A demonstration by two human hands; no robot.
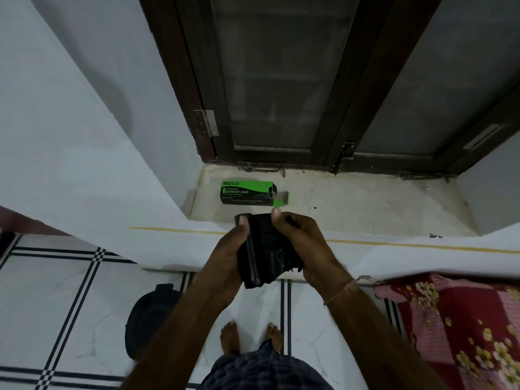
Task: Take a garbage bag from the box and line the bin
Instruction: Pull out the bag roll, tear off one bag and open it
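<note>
A green and black garbage bag box [247,193] lies on the window sill [365,209], its right end flap open. In front of it I hold a black garbage bag [263,254], still partly rolled and crumpled. My left hand [229,257] grips the bag's left side with the thumb on top. My right hand [301,243] pinches the bag's right part, thumb raised near the box's flap. A dark round bin [149,319] stands on the tiled floor below, left of my left forearm, partly hidden by it.
A dark wooden window frame [281,80] with frosted panes rises behind the sill. White walls flank the sill on both sides. A red floral cloth [455,327] covers something at the lower right. My bare feet [250,337] stand on the white tiles.
</note>
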